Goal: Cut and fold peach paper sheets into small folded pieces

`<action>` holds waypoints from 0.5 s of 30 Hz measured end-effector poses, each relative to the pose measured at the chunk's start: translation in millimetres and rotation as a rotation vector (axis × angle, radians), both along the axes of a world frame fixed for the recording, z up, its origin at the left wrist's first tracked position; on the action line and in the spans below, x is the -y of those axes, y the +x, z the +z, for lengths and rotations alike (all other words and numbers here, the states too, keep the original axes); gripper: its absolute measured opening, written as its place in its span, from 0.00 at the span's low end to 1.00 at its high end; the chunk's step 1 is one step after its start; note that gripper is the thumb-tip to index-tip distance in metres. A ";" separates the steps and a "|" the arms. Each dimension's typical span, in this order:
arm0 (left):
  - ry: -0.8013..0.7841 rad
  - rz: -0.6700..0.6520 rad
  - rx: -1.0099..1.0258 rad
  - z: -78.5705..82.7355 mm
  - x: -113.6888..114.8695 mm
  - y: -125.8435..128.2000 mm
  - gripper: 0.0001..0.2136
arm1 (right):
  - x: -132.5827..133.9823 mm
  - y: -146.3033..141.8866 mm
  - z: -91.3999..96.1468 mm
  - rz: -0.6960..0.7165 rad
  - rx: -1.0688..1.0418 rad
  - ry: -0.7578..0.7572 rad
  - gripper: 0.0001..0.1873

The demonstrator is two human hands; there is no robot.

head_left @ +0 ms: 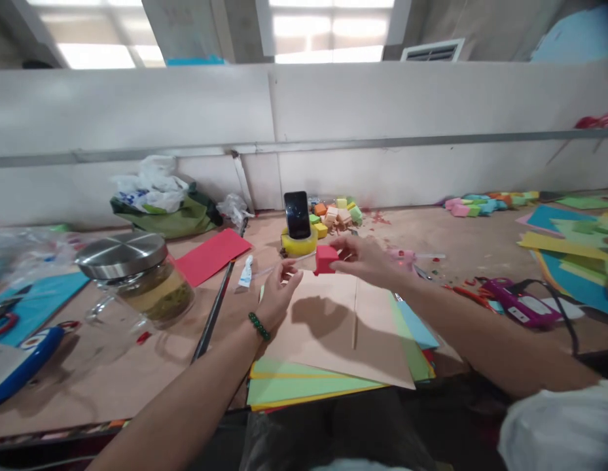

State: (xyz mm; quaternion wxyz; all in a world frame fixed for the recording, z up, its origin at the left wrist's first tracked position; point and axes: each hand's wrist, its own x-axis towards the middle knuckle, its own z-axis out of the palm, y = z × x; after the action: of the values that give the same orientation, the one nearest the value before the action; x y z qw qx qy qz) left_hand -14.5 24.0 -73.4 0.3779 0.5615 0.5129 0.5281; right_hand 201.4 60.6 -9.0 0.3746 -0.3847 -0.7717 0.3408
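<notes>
My right hand (360, 258) pinches a small red folded paper box (326, 259) between thumb and fingers, above the paper stack. To its left, my left hand (280, 288) is raised with fingers loosely bent and thumb apart, a green beaded bracelet at the wrist. A thin pale strip passes behind those fingertips toward the box; whether they touch it is unclear. Beneath both hands lies a stack of coloured sheets (284, 386), a peach sheet (328, 347) on top. On this sheet rests a thin wooden stick (354, 327).
A phone (297, 214) stands in a yellow tape roll (298, 244), before several folded paper pieces (333, 214). Leftward are a red sheet (213, 255), a small tube (245, 271), a lidded glass jug (156, 294) and scissors (4, 314). A purple device (522, 304) lies right, near coloured papers (573, 245).
</notes>
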 end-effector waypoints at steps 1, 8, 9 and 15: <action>0.006 0.000 -0.008 -2.3 -1.0 0.7 0.20 | -5.9 6.1 15.3 -0.032 0.027 0.056 0.17; 0.038 -0.018 -0.091 -11.4 -5.7 2.1 0.13 | -105.1 19.0 77.6 -0.357 0.416 0.134 0.18; 0.029 -0.023 -0.092 -12.1 -6.1 1.8 0.13 | -120.1 13.5 73.5 -0.367 0.546 0.061 0.18; 0.017 -0.048 -0.092 -15.9 -6.3 1.6 0.10 | -167.1 -17.7 27.7 -0.217 0.692 -0.113 0.15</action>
State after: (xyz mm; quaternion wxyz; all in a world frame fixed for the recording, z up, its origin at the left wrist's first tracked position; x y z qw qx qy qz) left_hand -12.9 30.3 -89.3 0.3615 0.6005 0.5117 0.4969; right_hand 183.7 227.7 18.7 0.1036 -0.5770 -0.7873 0.1910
